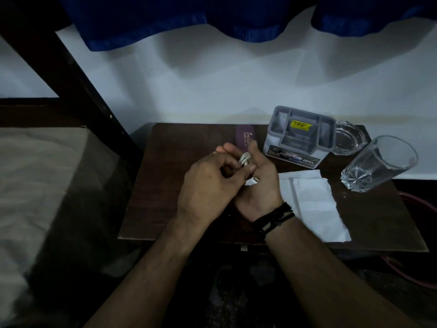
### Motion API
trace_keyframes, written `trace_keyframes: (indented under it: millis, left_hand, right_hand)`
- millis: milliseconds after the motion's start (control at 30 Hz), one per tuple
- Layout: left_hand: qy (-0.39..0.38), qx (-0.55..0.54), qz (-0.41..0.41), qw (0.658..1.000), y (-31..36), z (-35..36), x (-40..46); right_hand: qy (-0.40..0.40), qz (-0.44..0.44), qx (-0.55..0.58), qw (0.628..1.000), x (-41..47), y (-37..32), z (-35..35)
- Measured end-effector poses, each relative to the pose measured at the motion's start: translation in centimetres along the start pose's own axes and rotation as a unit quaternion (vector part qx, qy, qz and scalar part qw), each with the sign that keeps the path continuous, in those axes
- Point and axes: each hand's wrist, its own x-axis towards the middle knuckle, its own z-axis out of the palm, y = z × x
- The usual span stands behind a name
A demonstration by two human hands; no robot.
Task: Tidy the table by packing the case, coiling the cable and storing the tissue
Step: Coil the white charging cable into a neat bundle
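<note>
Over the middle of the dark wooden table (pixel 151 185), both hands meet around a white cable (pixel 244 159) wound into a small bundle. My left hand (pixel 208 185) pinches the loops from the left. My right hand (pixel 259 183), with black bands on its wrist, cups the bundle from the right, and a white plug (pixel 251 181) sticks out below the fingers. A purple case (pixel 244 138) lies just behind the hands, partly hidden by them. A white folded tissue (pixel 312 204) lies flat to the right of my right wrist.
A grey compartment organiser (pixel 300 136) with a yellow sticker stands at the back right. Behind it sits a clear glass ashtray (pixel 350 140), and a tall clear glass (pixel 378 164) stands near the right edge. A bed (pixel 35 185) and dark post are at the left.
</note>
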Motion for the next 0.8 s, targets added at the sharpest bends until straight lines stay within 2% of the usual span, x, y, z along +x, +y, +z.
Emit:
trace_keyframes:
  millis: [67, 167, 500, 800]
  left_hand:
    - [-0.002, 0.032, -0.017, 0.999, 0.0, -0.4, 0.2]
    - [0.008, 0.084, 0.004, 0.996, 0.1, -0.6, 0.1]
    - [0.003, 0.157, -0.007, 0.988, 0.3, -0.9, 0.0]
    - [-0.018, 0.104, 0.003, 0.994, 0.0, -0.5, -0.1]
  right_hand:
    - [0.003, 0.007, -0.011, 1.0, 0.0, 0.2, 0.0]
    - [0.0, -0.007, -0.025, 1.0, -0.2, 0.2, 0.4]
    - [0.014, -0.041, -0.085, 0.995, -0.2, 0.2, 0.6]
    - [0.001, -0.063, -0.081, 0.995, -0.7, -0.2, 1.0]
